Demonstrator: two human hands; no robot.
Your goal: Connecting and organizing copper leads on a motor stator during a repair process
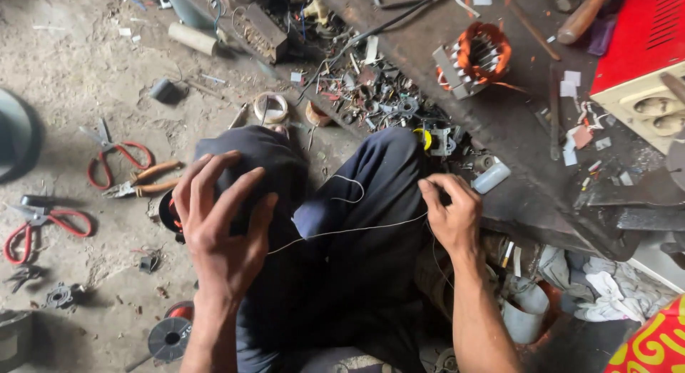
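Both hands, left hand [222, 227] and right hand [449, 214], pinch taut thread [349, 232] beside cluttered bench edge [528, 202].

Bare dusty floor lies open at far left, broken only by red-handled scissors [114, 159], orange-handled pliers [143, 180] and a second red pair [39, 227]. Ahead of the knees, a dense heap of metal scraps [371, 87] blocks the way. To the right, the dark workbench [514, 130] carries a copper-wound coil [474, 57] and a red-topped box [642, 52], leaving little gap.
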